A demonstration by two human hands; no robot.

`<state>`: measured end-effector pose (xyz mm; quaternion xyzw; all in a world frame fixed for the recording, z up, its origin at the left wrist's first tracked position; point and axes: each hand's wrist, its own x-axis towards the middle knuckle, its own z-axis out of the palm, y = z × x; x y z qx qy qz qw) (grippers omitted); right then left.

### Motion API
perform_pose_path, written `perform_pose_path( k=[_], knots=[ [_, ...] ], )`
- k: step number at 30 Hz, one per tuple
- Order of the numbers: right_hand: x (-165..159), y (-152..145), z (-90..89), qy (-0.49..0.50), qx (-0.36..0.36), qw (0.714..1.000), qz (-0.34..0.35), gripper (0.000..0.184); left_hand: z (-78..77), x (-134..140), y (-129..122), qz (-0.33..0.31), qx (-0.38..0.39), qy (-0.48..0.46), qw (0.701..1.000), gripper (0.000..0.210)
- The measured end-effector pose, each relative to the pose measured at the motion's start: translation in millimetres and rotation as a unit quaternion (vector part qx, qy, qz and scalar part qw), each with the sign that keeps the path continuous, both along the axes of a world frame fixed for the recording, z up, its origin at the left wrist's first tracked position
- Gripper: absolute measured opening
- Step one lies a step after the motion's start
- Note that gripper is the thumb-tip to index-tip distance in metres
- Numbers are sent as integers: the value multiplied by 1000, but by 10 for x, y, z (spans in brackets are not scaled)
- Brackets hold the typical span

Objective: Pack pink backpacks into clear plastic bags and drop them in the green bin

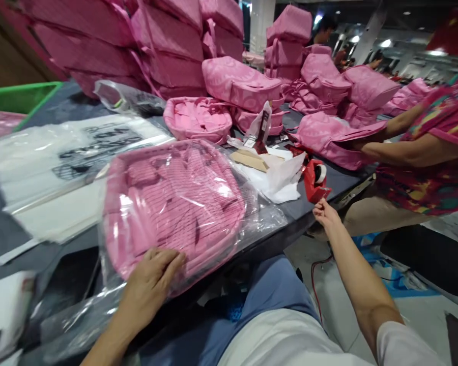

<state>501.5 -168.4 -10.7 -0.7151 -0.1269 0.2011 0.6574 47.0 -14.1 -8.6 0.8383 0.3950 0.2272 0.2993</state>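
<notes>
Bagged pink backpack (pixel 171 198) lay on the table (pixel 340 179), left grip (pixel 152 279) resting spread on its near edge. Right grip (pixel 325 212) was pressed together at the red tape dispenser (pixel 312 180); could not tell whether on tape.

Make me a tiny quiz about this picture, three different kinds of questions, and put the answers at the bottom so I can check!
1. True or false: the left hand rests on a pink bag covered in clear plastic.
2. Fill in the colour: the fingertips of the right hand are at the end of a ____ tape dispenser.
3. Pick one: the other person's arms reach to...
a) a green bin
b) another pink bag
c) the white paper

Key: 1. True. 2. Red. 3. b.
</notes>
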Motion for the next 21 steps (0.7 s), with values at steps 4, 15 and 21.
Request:
perform_pose_path(
  k=[4, 15, 21],
  knots=[
    [-479, 183, 242, 70, 68, 977, 191, 48, 63, 40, -54, -3, -20, 4, 1000, 47],
    [-1894, 1380, 1008, -534, -81, 473, 697, 25, 17, 73, 13, -17, -5, 22, 1000, 38],
    [-1870, 1758, 965, -570, -288, 506, 579, 41, 0, 53, 5, -16, -3, -1, 1000, 40]
  ],
)
